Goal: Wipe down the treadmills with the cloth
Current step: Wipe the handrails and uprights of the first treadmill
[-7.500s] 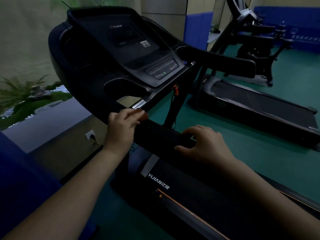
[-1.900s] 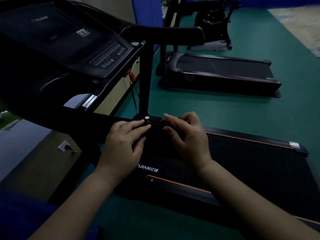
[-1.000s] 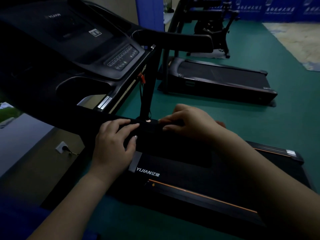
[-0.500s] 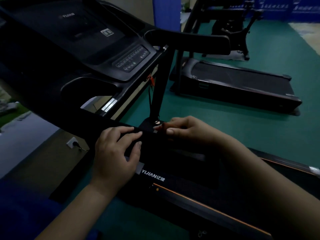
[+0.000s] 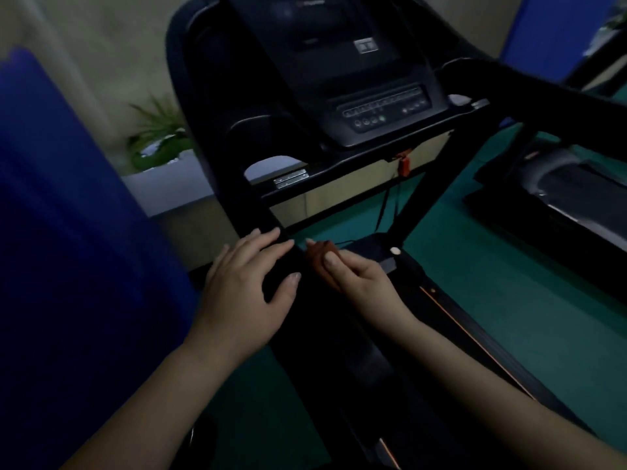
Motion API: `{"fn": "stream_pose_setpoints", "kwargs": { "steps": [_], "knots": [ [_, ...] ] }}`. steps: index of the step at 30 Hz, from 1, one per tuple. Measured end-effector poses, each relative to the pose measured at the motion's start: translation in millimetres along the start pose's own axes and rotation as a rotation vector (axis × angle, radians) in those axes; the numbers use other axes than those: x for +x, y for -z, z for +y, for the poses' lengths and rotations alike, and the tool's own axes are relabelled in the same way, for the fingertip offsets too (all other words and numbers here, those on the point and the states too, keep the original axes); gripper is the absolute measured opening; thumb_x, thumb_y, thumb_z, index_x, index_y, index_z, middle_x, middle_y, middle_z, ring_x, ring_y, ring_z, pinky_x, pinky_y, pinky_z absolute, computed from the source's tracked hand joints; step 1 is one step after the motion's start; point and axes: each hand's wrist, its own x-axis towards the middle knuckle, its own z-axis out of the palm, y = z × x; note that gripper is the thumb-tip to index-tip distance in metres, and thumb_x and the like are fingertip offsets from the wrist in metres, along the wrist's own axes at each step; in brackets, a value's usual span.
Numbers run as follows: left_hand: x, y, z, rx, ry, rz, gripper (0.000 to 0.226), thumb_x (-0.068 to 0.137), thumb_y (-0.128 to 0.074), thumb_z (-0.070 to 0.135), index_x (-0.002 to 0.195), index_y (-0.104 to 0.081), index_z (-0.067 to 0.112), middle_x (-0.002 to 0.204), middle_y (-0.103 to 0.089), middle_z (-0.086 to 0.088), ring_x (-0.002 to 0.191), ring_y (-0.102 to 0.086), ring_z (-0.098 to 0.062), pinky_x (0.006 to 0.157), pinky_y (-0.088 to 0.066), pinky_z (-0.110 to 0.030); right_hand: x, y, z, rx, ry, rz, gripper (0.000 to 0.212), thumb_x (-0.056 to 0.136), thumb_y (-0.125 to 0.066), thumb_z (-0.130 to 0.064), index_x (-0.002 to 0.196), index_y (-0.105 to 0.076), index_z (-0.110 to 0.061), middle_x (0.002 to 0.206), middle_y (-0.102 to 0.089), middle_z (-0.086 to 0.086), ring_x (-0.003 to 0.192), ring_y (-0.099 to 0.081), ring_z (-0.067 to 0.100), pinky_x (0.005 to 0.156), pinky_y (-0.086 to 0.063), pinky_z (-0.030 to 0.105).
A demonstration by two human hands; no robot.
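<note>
Nearest the camera, two bare forearms reach forward over the dim deck of the treadmill (image 5: 390,385). The left hand (image 5: 247,293) lies on a dark cloth (image 5: 278,283) draped over the treadmill's left handrail, its fingers straight and slightly spread, the thumb angled out along the cloth's near edge. Just beside it, the right hand (image 5: 353,279) has its fingers curled, with the thumb laid on top, pinching the cloth's right edge (the cloth is black against black parts, so its outline is hard to trace). To the left, a blue sleeve (image 5: 68,249) fills much of the view. Past the hands, a red safety key (image 5: 403,164) hangs beneath the console (image 5: 373,106), whose row of buttons faces the person. A second treadmill (image 5: 559,205) stands to the right on the green floor (image 5: 509,293). Farther left, a potted plant (image 5: 156,137) sits by the pale wall.
</note>
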Motion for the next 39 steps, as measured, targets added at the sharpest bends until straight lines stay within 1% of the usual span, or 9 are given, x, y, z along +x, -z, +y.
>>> {"fn": "stream_pose_setpoints", "kwargs": {
  "steps": [3,7,10,14,18,24,29,35,39],
  "knots": [
    [-3,3,6,0.038,0.046,-0.075,0.061,0.086,-0.029,0.060,0.141,-0.039,0.036,0.151,-0.024,0.021,0.142,-0.012,-0.001,0.114,-0.002,-0.030,-3,1,2,-0.008,-0.016,-0.009,0.028,0.092,-0.057,-0.031,0.116,-0.067,-0.019,0.124,-0.062,0.013,0.116,-0.059,0.017,0.101,-0.044,0.028],
    [0,7,11,0.043,0.072,-0.121,0.061,0.085,-0.034,0.055,0.143,-0.036,0.035,0.154,-0.021,0.017,0.143,-0.010,-0.001,0.114,-0.002,-0.027,-47,13,0,0.034,0.029,-0.048,0.040,0.082,-0.061,-0.047,0.119,-0.067,-0.031,0.113,-0.063,0.016,0.109,-0.061,0.021,0.096,-0.046,0.032],
    [2,9,13,0.030,0.078,-0.143,0.062,0.084,-0.035,0.055,0.143,-0.036,0.034,0.155,-0.021,0.016,0.143,-0.011,-0.003,0.114,-0.003,-0.027,-53,13,-3,-0.041,0.085,-0.002,0.033,0.088,-0.059,-0.039,0.120,-0.065,-0.033,0.095,-0.057,0.012,0.091,-0.058,0.011,0.081,-0.045,0.015],
    [0,10,16,0.025,0.093,-0.171,0.063,0.085,-0.035,0.054,0.144,-0.035,0.033,0.155,-0.020,0.015,0.144,-0.010,-0.005,0.115,-0.004,-0.029,-30,5,-5,0.003,0.010,-0.007,0.022,0.096,-0.052,-0.023,0.113,-0.066,-0.024,0.112,-0.066,0.008,0.099,-0.063,0.006,0.089,-0.049,0.017],
    [-2,8,18,0.039,0.097,-0.174,0.060,0.089,-0.035,0.052,0.145,-0.033,0.031,0.156,-0.018,0.013,0.145,-0.009,-0.006,0.118,-0.006,-0.035,-54,10,-3,0.059,-0.016,-0.014,0.020,0.097,-0.048,-0.018,0.109,-0.064,-0.024,0.100,-0.070,-0.015,0.094,-0.063,-0.009,0.078,-0.043,0.004],
    [-1,4,26,0.089,0.124,-0.162,0.054,0.095,-0.038,0.043,0.146,-0.032,0.027,0.157,-0.018,0.010,0.145,-0.010,-0.009,0.117,-0.006,-0.034,-72,20,4,0.005,0.088,0.002,0.030,0.093,-0.051,-0.033,0.120,-0.062,-0.034,0.113,-0.060,0.019,0.106,-0.060,0.021,0.092,-0.043,0.018],
    [0,5,36,0.138,0.178,-0.155,0.049,0.098,-0.044,0.031,0.145,-0.034,0.026,0.156,-0.020,0.010,0.144,-0.013,-0.008,0.119,-0.007,-0.034,-24,12,21,0.082,-0.020,-0.036,0.031,0.098,-0.050,-0.025,0.126,-0.061,-0.017,0.121,-0.065,0.006,0.116,-0.059,0.013,0.096,-0.043,0.017],
    [-1,9,44,0.153,0.217,-0.143,0.052,0.092,-0.043,0.038,0.143,-0.038,0.029,0.152,-0.028,0.014,0.141,-0.020,-0.003,0.119,-0.016,-0.037,-58,22,21,0.047,0.157,-0.043,0.035,0.093,-0.050,-0.032,0.127,-0.058,-0.029,0.093,-0.055,0.018,0.087,-0.054,0.006,0.083,-0.039,0.011],
    [0,8,50,0.180,0.229,-0.112,0.054,0.089,-0.044,0.037,0.141,-0.042,0.026,0.149,-0.032,0.014,0.140,-0.024,-0.004,0.118,-0.022,-0.039,-10,10,23,-0.018,0.145,-0.047,0.032,0.097,-0.050,-0.029,0.129,-0.054,-0.031,0.097,-0.056,0.015,0.087,-0.053,0.004,0.080,-0.038,0.006]
  ]
}}
